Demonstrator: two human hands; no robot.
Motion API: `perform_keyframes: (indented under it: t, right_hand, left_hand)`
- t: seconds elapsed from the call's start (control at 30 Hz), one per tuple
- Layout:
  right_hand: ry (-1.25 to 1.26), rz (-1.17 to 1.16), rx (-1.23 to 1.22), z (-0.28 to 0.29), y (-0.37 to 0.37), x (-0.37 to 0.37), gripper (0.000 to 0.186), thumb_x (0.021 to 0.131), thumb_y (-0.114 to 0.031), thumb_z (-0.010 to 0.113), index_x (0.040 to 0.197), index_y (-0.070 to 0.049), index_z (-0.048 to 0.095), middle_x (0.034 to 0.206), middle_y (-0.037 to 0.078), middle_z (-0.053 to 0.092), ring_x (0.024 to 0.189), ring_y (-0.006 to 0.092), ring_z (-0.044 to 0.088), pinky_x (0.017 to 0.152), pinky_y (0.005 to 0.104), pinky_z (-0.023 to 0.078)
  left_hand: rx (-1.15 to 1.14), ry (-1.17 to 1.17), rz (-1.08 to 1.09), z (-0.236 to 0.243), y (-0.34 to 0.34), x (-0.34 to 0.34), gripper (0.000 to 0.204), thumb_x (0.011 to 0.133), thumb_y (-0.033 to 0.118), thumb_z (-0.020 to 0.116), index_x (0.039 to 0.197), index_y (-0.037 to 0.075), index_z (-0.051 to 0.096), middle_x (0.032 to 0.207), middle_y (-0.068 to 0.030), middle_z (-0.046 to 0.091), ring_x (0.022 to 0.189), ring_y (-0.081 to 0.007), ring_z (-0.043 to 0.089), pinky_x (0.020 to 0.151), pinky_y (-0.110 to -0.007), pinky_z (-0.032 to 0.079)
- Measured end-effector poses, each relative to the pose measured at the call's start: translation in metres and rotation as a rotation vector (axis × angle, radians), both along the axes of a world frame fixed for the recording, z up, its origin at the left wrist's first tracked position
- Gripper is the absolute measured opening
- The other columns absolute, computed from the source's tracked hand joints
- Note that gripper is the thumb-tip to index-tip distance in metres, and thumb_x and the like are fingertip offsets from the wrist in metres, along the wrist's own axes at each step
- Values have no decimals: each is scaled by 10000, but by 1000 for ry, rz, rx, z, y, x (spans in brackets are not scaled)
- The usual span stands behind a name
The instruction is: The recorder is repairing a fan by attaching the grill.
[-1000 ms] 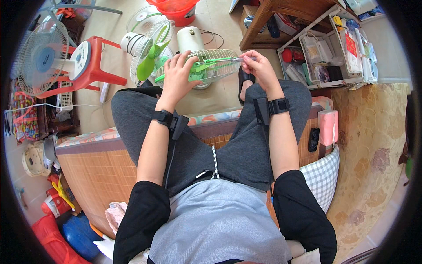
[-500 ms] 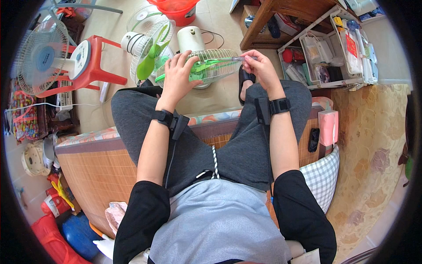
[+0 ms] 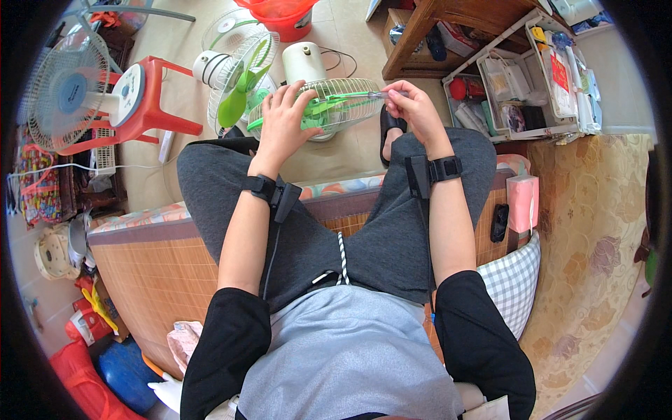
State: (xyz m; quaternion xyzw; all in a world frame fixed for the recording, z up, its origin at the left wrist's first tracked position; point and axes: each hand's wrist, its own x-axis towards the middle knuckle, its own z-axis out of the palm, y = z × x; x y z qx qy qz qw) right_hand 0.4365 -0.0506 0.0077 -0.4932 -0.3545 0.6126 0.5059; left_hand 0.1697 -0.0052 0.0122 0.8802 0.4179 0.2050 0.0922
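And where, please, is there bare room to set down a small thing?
Bare: the bamboo mat, between the grey trousers and the pink cloth; also the floor between the red bucket and the wooden furniture. Crowded: around the left hand, where fan parts stand close together.

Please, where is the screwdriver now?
In the head view's upper middle, the screwdriver is in the right hand, pointing left over the wire fan guard.
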Motion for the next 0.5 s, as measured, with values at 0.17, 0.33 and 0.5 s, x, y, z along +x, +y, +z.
perform_keyframes:
  t: [0.17, 0.33, 0.5]
  right_hand:
    - [-2, 3, 5, 1, 0, 0, 130, 896, -137, 540, 956, -26, 568, 712, -13, 533, 612, 50, 459, 552, 177, 372]
    - [-54, 22, 18, 0, -2, -2, 142, 881, -94, 552, 998, -17, 571, 736, -16, 531, 630, 50, 458, 567, 177, 380]
    - [-43, 59, 35, -2, -1, -1, 149, 883, -89, 548, 1008, -12, 571, 732, -18, 530, 627, 53, 458, 567, 180, 384]
  left_hand:
    - [19, -24, -11, -2, 0, 0, 683, 537, 239, 812, 1146, 157, 514, 1265, -78, 460, 1174, -289, 412, 963, -457, 307]
    - [14, -30, -8, -2, 0, 0, 687, 535, 237, 811, 1148, 156, 513, 1267, -76, 458, 1171, -289, 413, 961, -459, 307]
    - [16, -22, 3, -3, -1, 0, 695, 534, 235, 812, 1153, 155, 508, 1271, -76, 454, 1173, -290, 410, 959, -465, 307]
